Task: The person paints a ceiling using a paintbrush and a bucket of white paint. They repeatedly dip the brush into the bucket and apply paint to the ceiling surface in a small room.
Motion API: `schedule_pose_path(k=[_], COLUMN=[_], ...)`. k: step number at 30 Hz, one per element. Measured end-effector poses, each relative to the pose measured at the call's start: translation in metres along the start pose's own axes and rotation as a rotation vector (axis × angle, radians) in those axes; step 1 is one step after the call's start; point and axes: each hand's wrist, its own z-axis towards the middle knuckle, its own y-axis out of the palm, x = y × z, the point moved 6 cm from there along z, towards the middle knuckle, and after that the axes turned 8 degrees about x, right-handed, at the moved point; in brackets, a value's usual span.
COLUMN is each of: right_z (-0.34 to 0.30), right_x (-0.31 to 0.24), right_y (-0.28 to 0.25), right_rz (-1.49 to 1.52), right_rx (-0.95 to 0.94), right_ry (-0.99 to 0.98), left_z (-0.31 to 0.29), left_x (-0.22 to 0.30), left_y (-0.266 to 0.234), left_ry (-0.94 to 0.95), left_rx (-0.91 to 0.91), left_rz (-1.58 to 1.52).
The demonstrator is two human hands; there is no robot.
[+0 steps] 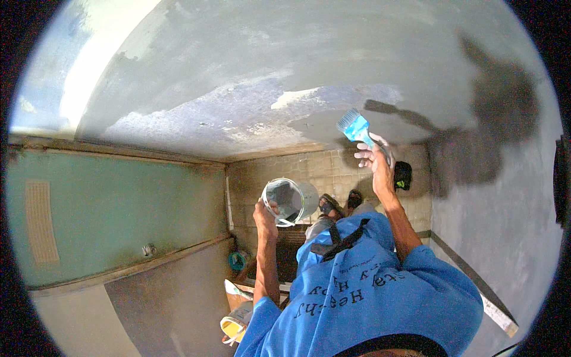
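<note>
The left hand (266, 215) is closed on the rim of the bucket (308, 197), fingers hooked over its edge. What lies inside looks like grey paint, though the shade makes it hard to be sure. The right hand (378, 156) grips the brush (357, 127) by its handle — bristles up and leaning left, near the grey wall (297, 47), with the brush's shadow (407, 115) to the right. A second bucket (240, 315), yellow inside, stands lower left — beside the person's left arm.
</note>
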Motion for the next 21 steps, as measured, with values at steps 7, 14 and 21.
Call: schedule_pose_path(k=[7, 14, 21], right_z=[-0.035, -0.082, -0.021], right_x=[-0.056, -0.077, -0.012], right_y=[0.068, 0.150, 0.247], right_rz=[-0.230, -0.541, -0.553], right_rx=[-0.231, -0.027, -0.060], right_ry=[-0.282, -1.073, -0.876], left_z=[-0.002, 0.003, 0.063], left_x=[0.014, 0.035, 0.043], left_y=[-0.003, -0.024, -0.044], left_ry=[0.064, 0.082, -0.009], left_rx=[-0.006, -0.046, -0.101], left_rz=[-0.064, 0.039, 0.058])
